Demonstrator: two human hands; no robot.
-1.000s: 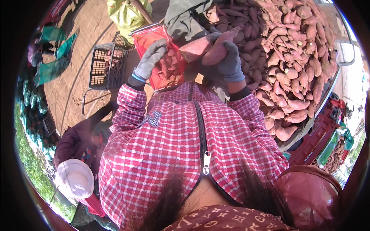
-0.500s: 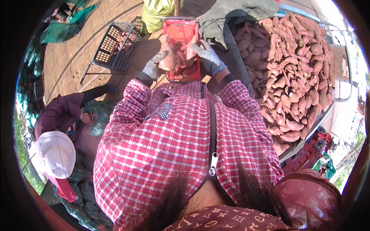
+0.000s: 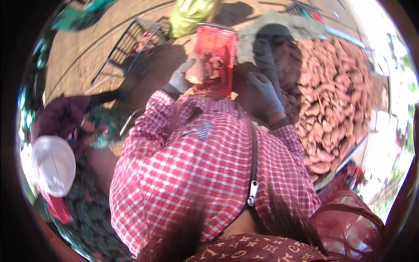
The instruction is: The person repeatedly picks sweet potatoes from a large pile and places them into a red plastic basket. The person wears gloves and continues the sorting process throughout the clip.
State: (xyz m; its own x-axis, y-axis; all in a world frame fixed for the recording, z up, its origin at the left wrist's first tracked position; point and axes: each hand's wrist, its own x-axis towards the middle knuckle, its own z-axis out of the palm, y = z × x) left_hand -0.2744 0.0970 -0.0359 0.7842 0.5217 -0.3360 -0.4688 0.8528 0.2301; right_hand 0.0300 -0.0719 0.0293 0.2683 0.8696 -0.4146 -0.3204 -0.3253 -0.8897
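Observation:
A large pale-pink sweet potato (image 3: 196, 70) is in my gloved left hand (image 3: 179, 79), its fingers wrapped round the side. It is held over the left side of a red plastic crate (image 3: 233, 46). Smaller sweet potatoes (image 3: 213, 65) lie inside the crate. My gloved right hand (image 3: 267, 91) is off to the right of the crate, above the shaded near edge of a big sweet potato pile (image 3: 334, 100). Its fingers are somewhat blurred but look stretched out, with nothing seen in them.
A black slatted crate (image 3: 124, 52) with some sweet potatoes stands at the far left. Beyond the red crate is a yellow-green sack (image 3: 184, 19). A grey-green cloth (image 3: 279, 26) borders the pile. A person in a white hat (image 3: 54, 166) bends by green net bags at left.
My right hand has left the crate and the sweet potato by it, moving right toward the pile. My left hand still holds its sweet potato. The view has shifted slightly.

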